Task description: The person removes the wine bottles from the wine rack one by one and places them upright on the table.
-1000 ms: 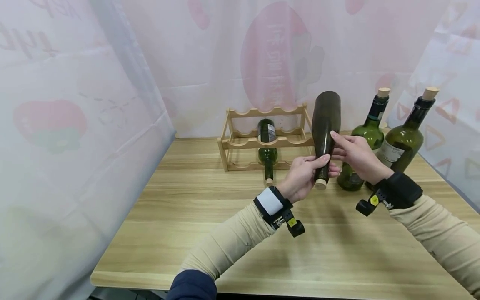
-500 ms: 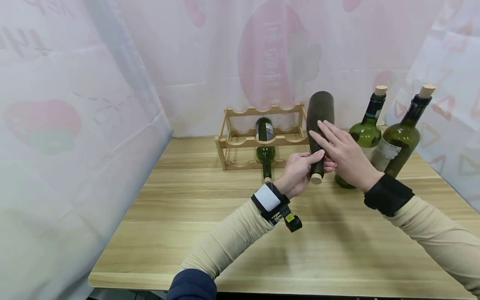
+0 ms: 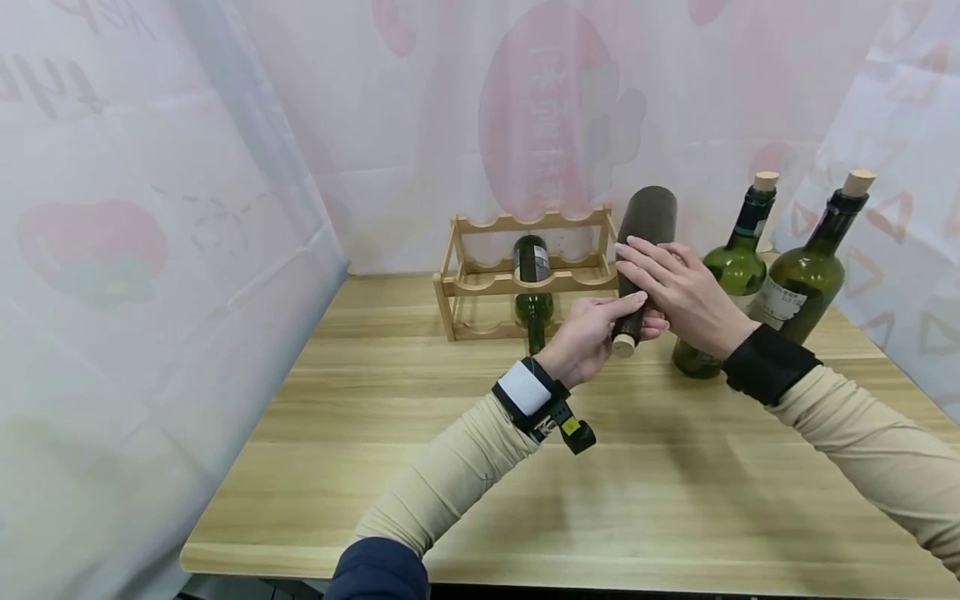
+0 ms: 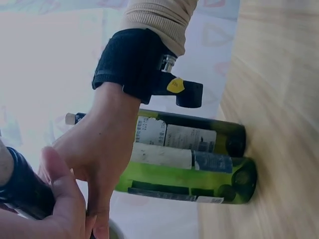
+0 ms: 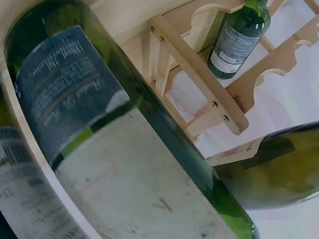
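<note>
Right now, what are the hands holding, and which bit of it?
A dark bottle. The left hand holds it by the neck; the right hand only lays straight fingers across its side.

Held wine bottle (image 3: 649,215): dark glass, smooth, nearly matt on my head feed.
Left standing wine bottle (image 3: 738,268): green glass, glossy; I get bright reflections off its shoulder.
Right standing wine bottle (image 3: 813,275): olive-green glass, also shiny.
White label (image 5: 139,184): looks like paper to me, matt and lightly scuffed.
Corks (image 3: 766,181): pale, matt.
Wine rack (image 3: 480,288): pale wood, smooth, with metal screw heads (image 5: 215,104).
Tabletop (image 3: 360,467): wood grain, smooth, faint sheen; solid or laminate, I can't tell.
Curtain (image 3: 420,125): thin, creased sheeting; cloth or plastic, I can't tell.
Sleeve (image 3: 450,475): beige cloth, matt, wrinkled.
Wrist strap (image 4: 129,59): black fabric, matt, beside a shiny metal fitting (image 4: 168,62).
</note>
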Demonstrator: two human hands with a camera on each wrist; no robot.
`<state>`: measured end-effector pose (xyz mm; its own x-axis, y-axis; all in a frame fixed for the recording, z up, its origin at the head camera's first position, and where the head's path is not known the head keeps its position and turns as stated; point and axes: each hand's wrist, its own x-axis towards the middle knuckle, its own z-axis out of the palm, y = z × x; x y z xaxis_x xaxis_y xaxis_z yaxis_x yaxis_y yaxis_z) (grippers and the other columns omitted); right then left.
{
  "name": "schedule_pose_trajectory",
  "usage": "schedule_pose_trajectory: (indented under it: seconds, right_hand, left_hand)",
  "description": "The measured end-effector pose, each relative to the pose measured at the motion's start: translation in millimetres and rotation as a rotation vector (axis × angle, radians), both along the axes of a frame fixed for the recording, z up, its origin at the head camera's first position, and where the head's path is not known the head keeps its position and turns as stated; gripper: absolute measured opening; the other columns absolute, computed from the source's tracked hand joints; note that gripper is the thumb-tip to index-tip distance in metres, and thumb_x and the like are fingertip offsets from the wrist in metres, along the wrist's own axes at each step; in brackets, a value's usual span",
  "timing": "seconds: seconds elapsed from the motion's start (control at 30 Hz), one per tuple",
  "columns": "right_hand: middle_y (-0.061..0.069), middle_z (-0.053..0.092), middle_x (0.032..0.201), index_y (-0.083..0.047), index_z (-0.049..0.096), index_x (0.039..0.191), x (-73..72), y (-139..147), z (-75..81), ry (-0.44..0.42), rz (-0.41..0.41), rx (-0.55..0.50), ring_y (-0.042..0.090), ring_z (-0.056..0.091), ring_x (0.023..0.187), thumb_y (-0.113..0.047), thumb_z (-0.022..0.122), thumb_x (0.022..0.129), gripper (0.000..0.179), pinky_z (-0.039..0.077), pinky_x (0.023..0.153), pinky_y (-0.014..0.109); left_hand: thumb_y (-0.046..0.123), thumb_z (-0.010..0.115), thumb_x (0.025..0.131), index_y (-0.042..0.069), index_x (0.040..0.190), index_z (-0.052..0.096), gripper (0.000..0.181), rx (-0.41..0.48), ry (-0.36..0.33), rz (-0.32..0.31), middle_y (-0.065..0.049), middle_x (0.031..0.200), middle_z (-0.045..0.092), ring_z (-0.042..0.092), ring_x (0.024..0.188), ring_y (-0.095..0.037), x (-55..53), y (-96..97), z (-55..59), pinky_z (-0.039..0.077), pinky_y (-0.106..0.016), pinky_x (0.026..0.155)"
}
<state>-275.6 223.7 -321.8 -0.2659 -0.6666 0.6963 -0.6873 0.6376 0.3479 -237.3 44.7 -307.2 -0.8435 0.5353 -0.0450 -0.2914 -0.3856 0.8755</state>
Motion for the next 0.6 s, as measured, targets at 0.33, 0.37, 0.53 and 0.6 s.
schedule_pose_trajectory:
  seconds: [0.33,0.37,0.53,0.6]
  right_hand:
    - [0.02,0.055,0.135,0.004,0.052,0.132,1.3,1,24.3,-0.026,0.036,0.011,0.036,0.047,0.13,0.011,0.07,0.074,0.061,0.036,0.109,0.049]
    - [0.02,0.055,0.134,0.004,0.052,0.131,1.4,1,26.3,-0.034,0.044,0.002,0.036,0.047,0.13,0.012,0.072,0.071,0.064,0.035,0.11,0.048]
    - [0.022,0.056,0.132,0.006,0.052,0.13,3.8,3,35.0,-0.054,0.071,-0.041,0.036,0.047,0.13,0.017,0.065,0.065,0.068,0.031,0.116,0.041]
    - [0.023,0.056,0.132,0.006,0.052,0.13,5.8,3,37.9,-0.065,0.086,-0.058,0.036,0.048,0.13,0.017,0.064,0.065,0.068,0.03,0.117,0.039]
  left_hand:
    - [0.026,0.051,0.101,-0.01,0.118,0.059,0.04,-0.067,0.119,-0.014,-0.007,0.081,0.068,0.067,0.07,-0.013,-10.1,-3.9,12.1,0.056,-0.026,0.076]
    - [0.028,0.051,0.101,-0.008,0.119,0.06,0.041,-0.092,0.122,0.018,-0.007,0.085,0.068,0.067,0.073,-0.012,-13.0,-4.2,12.0,0.056,-0.027,0.078]
    - [0.016,0.052,0.1,-0.005,0.125,0.055,0.033,-0.255,0.228,0.231,-0.022,0.115,0.063,0.068,0.098,-0.028,-32.6,-3.9,4.2,0.055,-0.038,0.09]
    - [0.007,0.056,0.097,-0.002,0.13,0.051,0.035,-0.351,0.315,0.296,-0.023,0.127,0.057,0.064,0.11,-0.033,-41.2,-2.1,-0.6,0.054,-0.041,0.094]
